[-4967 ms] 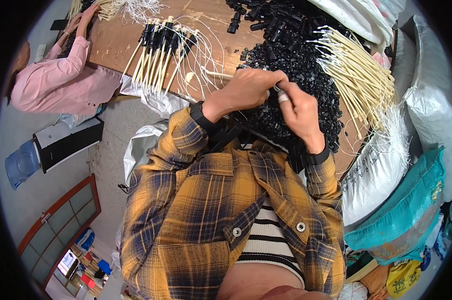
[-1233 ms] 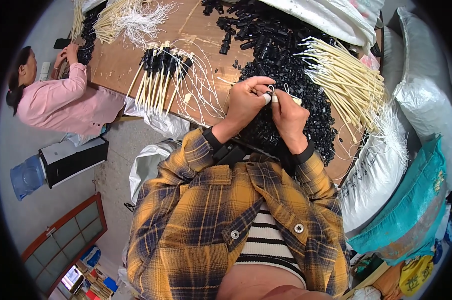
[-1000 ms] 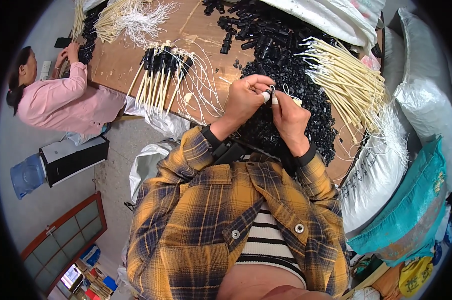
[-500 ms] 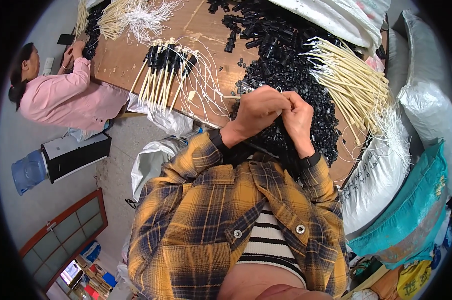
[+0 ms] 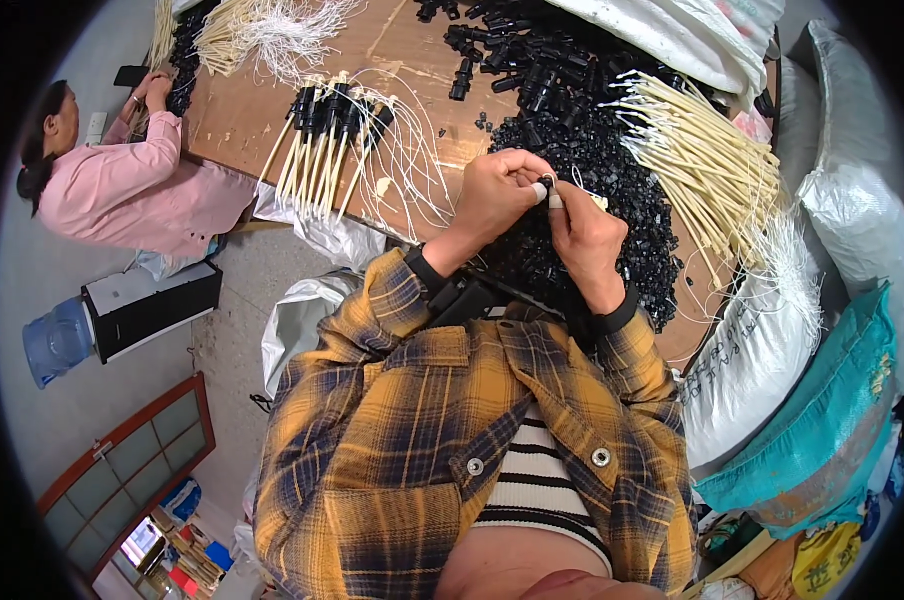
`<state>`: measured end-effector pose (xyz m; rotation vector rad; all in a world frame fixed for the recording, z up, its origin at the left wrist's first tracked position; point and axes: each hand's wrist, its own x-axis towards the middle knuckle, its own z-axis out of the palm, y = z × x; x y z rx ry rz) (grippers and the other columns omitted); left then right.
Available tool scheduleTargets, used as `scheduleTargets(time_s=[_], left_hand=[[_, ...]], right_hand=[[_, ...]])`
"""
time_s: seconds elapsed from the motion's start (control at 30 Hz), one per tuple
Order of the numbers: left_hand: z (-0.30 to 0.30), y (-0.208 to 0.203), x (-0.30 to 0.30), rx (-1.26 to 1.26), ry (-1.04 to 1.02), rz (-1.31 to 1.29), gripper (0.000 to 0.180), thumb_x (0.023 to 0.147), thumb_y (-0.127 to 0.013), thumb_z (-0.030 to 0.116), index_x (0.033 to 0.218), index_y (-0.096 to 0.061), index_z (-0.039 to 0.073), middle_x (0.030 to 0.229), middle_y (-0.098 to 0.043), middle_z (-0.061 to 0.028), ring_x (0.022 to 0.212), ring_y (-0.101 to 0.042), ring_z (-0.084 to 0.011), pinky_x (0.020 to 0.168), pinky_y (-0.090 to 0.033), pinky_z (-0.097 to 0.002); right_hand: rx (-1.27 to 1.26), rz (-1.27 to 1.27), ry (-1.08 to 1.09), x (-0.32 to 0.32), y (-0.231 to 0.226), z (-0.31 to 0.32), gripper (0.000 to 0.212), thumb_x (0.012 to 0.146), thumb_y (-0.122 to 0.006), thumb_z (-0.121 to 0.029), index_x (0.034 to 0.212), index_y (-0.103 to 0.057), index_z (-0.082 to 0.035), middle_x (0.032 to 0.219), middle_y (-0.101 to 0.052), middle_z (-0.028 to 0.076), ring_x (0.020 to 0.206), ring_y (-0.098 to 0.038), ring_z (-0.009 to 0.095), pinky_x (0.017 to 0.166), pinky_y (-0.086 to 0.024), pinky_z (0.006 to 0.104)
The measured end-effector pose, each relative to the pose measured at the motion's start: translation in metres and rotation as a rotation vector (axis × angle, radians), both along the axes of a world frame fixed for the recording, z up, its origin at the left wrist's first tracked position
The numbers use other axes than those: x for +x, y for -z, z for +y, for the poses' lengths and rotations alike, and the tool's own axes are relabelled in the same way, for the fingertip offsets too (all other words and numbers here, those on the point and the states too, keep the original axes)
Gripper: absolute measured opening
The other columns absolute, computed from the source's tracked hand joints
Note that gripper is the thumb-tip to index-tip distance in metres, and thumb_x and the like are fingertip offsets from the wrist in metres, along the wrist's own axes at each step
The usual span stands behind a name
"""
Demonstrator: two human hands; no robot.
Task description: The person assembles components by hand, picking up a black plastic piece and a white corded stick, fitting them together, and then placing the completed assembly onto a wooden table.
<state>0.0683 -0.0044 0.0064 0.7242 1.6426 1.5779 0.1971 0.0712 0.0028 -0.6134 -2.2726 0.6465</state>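
My left hand (image 5: 498, 198) is closed, its thumb and forefinger pinching a small black plastic piece (image 5: 547, 184). My right hand (image 5: 586, 238) is closed too, fingertips meeting the left hand's at that piece. From behind the right hand pokes a bit of a cream stick (image 5: 599, 202), and a thin white cord loops above its fingers. White coverings wrap some fingertips. Both hands are over a heap of small black plastic pieces (image 5: 532, 255) at the table's near edge. What lies inside the fingers is mostly hidden.
Bundled cream sticks with white cords (image 5: 697, 165) lie right of the heap. Finished-looking sticks with black sockets (image 5: 322, 140) lie left on the wooden table (image 5: 412, 45). Larger black sockets (image 5: 532, 75) are at the back. Full sacks (image 5: 857, 150) crowd the right; a pink-sleeved person (image 5: 137, 190) works left.
My hands have turned and parted slightly, bringing the small black piece into sight. The cream stick that stuck out left of my left hand now shows behind my right hand.
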Motion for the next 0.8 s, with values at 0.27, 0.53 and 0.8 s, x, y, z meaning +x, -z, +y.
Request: scheduleTargets(time_s=[0.27,0.53,0.8], left_hand=[[0.004,-0.001,-0.013,0.12,-0.076,0.762,0.008,0.066,-0.063,-0.005,0.07,-0.065,0.001,0.081,-0.064,-0.0076,0.07,-0.06,-0.0156,0.065,-0.048,-0.0262],[0.0,-0.006,-0.037,0.012,0.476,0.976,0.042,0.067,-0.07,0.004,0.107,-0.066,0.012,0.096,-0.069,-0.0065,0.083,-0.067,-0.0254,0.071,-0.054,-0.0331],[-0.006,-0.007,-0.031,-0.07,0.368,0.913,0.028,0.069,-0.068,0.008,0.096,-0.068,0.008,0.091,-0.07,-0.01,0.082,-0.067,-0.0294,0.071,-0.053,-0.0364]], right_hand=[[-0.118,-0.175,0.147,0.005,-0.012,0.008,0.029,0.074,-0.081,-0.021,0.074,-0.055,-0.008,0.054,-0.047,0.002,0.044,-0.044,0.014,0.041,-0.037,0.0282],[-1.114,-0.042,-0.195,0.026,-0.014,0.029,0.018,0.09,-0.063,-0.008,0.105,-0.068,-0.001,0.07,-0.054,-0.011,0.057,-0.038,-0.001,0.051,-0.029,0.0163],[0.227,-0.456,-0.24,0.026,-0.029,0.015,0.026,0.084,-0.065,-0.008,0.109,-0.07,-0.013,0.068,-0.061,0.006,0.056,-0.06,0.023,0.05,-0.046,0.0312]])
